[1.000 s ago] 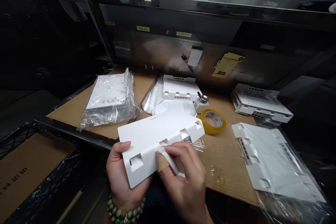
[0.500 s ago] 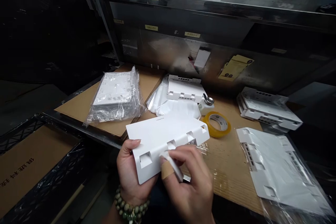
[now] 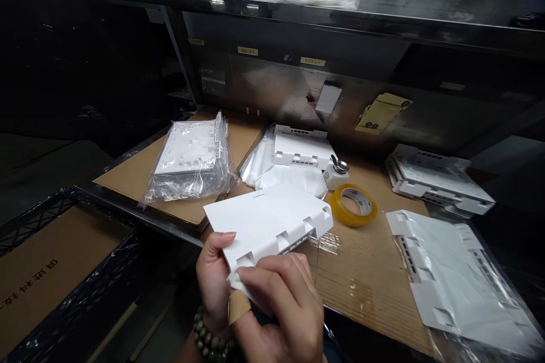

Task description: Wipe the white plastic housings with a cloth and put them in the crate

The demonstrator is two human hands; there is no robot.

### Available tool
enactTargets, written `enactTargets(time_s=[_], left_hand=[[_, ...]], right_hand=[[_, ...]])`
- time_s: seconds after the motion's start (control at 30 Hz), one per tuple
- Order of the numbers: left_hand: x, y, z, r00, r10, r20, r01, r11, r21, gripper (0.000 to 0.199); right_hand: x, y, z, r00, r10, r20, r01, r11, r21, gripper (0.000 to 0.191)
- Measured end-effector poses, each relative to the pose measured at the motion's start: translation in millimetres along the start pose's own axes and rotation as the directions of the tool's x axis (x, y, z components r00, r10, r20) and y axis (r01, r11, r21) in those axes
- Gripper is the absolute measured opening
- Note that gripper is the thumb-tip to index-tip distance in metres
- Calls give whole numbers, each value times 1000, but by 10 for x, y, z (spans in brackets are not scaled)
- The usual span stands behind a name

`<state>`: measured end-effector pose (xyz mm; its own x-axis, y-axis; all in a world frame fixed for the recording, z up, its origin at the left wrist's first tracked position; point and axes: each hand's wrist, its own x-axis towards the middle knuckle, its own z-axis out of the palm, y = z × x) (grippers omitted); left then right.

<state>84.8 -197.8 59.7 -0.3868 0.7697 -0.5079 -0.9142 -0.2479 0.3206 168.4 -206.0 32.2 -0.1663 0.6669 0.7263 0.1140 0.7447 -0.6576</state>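
My left hand point(image 3: 214, 272) grips a white plastic housing cover point(image 3: 264, 218) by its near left end, thumb on the top face. Small dark lettering shows on the flat face, and square cut-outs run along the bent edge. My right hand point(image 3: 276, 306), with a tan bandage on the thumb, pinches a small white wiping pad point(image 3: 234, 279) against the cover's near corner. Whether the pad is cloth or sponge I cannot tell; my fingers hide most of it.
Bagged white covers point(image 3: 187, 150) lie on cardboard at left. Behind my hands are another cover point(image 3: 298, 144), a metal-topped dispenser bottle point(image 3: 338, 174) and a yellow tape roll point(image 3: 354, 205). More covers point(image 3: 438, 176) stack at right, near a plastic-wrapped one point(image 3: 455, 272). A shelf point(image 3: 383, 20) crosses above.
My right hand has slid the white pad left and down along the bent edge to the near corner. The cover has tilted slightly in my left hand.
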Motion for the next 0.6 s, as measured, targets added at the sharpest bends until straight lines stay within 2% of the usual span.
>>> enactTargets(time_s=[0.2,0.27,0.37,0.4,0.5,0.6], left_hand=[[10,-10,0,1000,15,-22,-16,998,-64,49],[21,-11,-9,1000,12,-19,-14,995,-99,45],[72,-3,-83,999,-28,43,33,994,-102,45],[98,6,-117,997,-32,70,38,995,-88,45],[181,72,-203,988,56,142,-46,996,-73,46],[217,210,-272,962,128,241,-117,991,-60,46]], right_hand=[[43,58,-118,999,41,-3,-41,998,51,19],[33,63,-102,1000,17,5,-17,999,35,19],[-2,5,-13,998,-44,36,44,999,21,16],[-10,-23,4,999,-28,24,27,999,38,15],[4,-37,-114,989,129,-72,-116,980,161,10],[82,192,-523,937,305,-169,-276,945,176,3]])
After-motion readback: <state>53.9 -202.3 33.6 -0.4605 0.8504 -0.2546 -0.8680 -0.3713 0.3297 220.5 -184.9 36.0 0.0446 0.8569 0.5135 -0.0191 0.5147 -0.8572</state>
